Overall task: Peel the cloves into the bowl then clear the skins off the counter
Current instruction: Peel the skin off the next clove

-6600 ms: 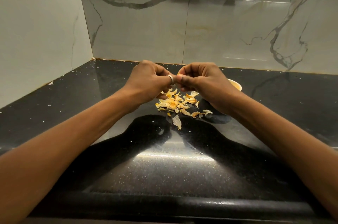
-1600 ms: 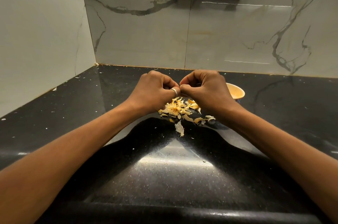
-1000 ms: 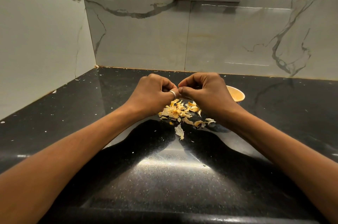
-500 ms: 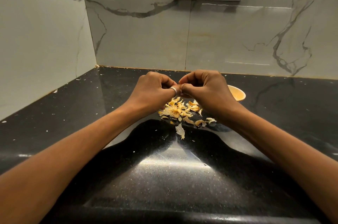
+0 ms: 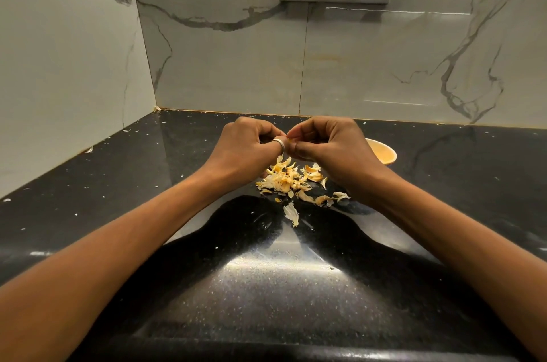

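Head view is showing both hands meeting above the counter (image 5: 118, 184), nearer its back edge than its front. The left hand (image 5: 245, 151) and the right hand (image 5: 328, 148) are curling their fingers inward, each grip pinching on a small clove (image 5: 291, 140), of which only a pale sliver is showing. Loose skins (image 5: 291, 179) are lying heaped on the counter directly below, and the bowl (image 5: 383, 151) is sitting just beyond the right hand, toward the counter's right edge. Peeling appears to be the step in hand. The next move is probably calling for stripping the last skin, then carrying the bare clove over the bowl's rim.
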Motion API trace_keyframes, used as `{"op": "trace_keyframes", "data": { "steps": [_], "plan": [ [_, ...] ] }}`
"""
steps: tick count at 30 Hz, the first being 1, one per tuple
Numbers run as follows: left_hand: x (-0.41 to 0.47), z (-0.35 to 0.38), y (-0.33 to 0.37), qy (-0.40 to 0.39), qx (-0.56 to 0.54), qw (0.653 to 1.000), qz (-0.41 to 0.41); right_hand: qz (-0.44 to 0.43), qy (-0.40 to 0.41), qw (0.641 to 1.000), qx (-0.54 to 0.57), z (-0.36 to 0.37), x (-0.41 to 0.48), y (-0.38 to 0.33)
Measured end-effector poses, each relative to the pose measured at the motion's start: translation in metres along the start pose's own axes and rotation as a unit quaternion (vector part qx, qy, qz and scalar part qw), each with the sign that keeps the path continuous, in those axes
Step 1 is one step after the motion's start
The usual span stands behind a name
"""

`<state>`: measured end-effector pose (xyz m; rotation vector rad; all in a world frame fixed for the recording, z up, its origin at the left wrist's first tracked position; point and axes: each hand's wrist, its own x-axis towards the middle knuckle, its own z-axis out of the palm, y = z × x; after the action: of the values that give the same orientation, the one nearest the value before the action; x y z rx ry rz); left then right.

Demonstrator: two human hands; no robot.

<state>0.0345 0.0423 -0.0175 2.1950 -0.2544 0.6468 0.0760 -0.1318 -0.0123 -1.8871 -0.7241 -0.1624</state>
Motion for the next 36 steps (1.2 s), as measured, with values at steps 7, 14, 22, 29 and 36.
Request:
{"op": "trace_keyframes", "data": {
  "steps": [7,14,22,29,36],
  "plan": [
    [-0.0003,0.0002,0.0019,0.006,0.007,1.0,0.006,-0.04,0.03,0.996,-0.073,0.0022,0.0001,-0.0001],
    [-0.0016,0.0005,0.0046,0.017,0.021,1.0,0.007,-0.066,0.034,0.992,-0.1,0.0015,-0.003,-0.004],
    [-0.0006,0.0,0.0039,0.02,0.031,0.999,0.005,-0.067,0.031,0.994,-0.083,0.0013,-0.0042,-0.0048],
    [-0.0006,-0.0018,0.0051,0.02,0.013,1.0,-0.015,-0.049,0.026,0.998,-0.038,0.0006,-0.0036,-0.0052],
    [-0.0002,-0.0033,0.0044,0.013,0.015,0.999,-0.037,-0.025,0.043,0.998,0.025,-0.005,-0.002,-0.0065]
  ]
}}
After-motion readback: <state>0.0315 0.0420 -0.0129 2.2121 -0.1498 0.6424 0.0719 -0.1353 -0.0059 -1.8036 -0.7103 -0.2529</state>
